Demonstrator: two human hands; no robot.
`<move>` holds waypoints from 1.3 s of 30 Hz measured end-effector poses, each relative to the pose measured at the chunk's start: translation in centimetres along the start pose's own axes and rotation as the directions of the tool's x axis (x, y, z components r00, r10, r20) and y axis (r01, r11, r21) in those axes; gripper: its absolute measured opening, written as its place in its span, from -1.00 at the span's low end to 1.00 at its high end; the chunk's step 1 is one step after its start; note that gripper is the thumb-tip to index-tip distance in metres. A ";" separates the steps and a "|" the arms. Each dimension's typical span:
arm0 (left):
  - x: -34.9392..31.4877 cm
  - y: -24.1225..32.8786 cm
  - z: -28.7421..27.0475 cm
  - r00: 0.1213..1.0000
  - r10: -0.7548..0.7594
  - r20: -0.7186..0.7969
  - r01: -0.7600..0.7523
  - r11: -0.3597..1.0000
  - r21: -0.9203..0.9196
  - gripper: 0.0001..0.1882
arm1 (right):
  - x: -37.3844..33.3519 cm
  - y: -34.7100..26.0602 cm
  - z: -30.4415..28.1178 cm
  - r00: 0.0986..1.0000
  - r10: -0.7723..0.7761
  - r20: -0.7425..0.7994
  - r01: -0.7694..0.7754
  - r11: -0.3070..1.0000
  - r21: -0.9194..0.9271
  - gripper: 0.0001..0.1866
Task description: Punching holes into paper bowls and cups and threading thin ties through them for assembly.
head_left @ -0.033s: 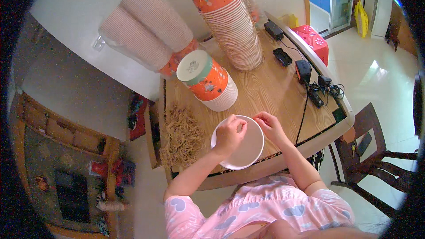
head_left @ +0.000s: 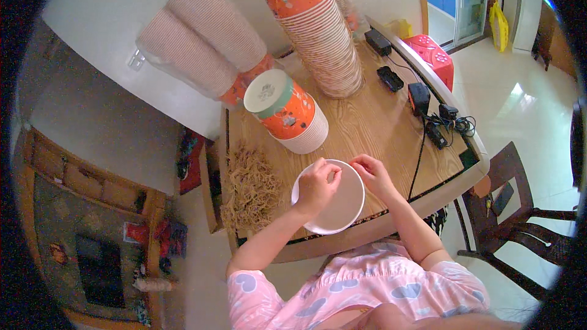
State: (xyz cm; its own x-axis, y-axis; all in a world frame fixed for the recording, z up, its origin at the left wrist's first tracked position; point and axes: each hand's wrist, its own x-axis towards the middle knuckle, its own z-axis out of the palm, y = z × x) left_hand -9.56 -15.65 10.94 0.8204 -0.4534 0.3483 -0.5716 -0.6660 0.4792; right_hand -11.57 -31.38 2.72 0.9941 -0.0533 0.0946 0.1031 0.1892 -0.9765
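A white paper bucket (head_left: 340,212) stands mouth up at the front edge of the table, between my hands. My left hand (head_left: 317,188) is over its left rim, with fingers curled and fingertips pinched together above the opening. At the far right rim is my right hand (head_left: 374,177), thumb and fingers also drawn together. Whatever either hand holds is too small or hidden to make out. To the left lies a heap of dry, tan, stringy roots or twigs (head_left: 252,189). Just beyond stands a short stack of upside-down orange and green paper buckets (head_left: 287,113).
A tall stack of paper buckets (head_left: 321,36) rises at the back. Bagged stacks (head_left: 202,36) lean toward the wall. Chargers and tangled black cables (head_left: 443,123) lie along the table's right side. A red stool (head_left: 431,55) and a dark chair (head_left: 507,201) stand to the right.
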 end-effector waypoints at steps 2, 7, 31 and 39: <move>0.0 -0.2 0.1 1.000 0.017 -0.010 -0.017 1.000 -0.006 -0.93 | 0.1 -0.3 0.2 1.000 0.015 0.003 -0.015 1.000 0.004 -0.85; 0.2 0.0 0.1 1.000 0.018 -0.001 -0.018 1.000 0.007 -0.93 | 0.1 -1.0 0.2 0.999 0.024 0.036 -0.026 0.998 0.061 -0.81; 0.5 -1.2 1.0 0.998 -0.022 0.061 0.024 0.999 -0.044 -0.92 | 0.8 0.2 0.2 0.994 0.007 0.112 -0.015 0.997 0.078 -0.87; 0.8 -1.9 0.2 0.808 -0.271 0.522 0.425 0.883 -0.199 -0.62 | -3.3 1.9 2.9 0.998 0.018 0.055 -0.019 1.000 0.025 -0.91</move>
State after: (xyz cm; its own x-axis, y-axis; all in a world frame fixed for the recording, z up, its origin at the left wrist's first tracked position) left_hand -7.77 -14.86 10.17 0.8260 -0.4952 -0.2694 -0.1592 -0.6633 0.7312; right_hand -14.51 -28.02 1.08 0.9961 0.0036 0.0879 0.0851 0.2143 -0.9730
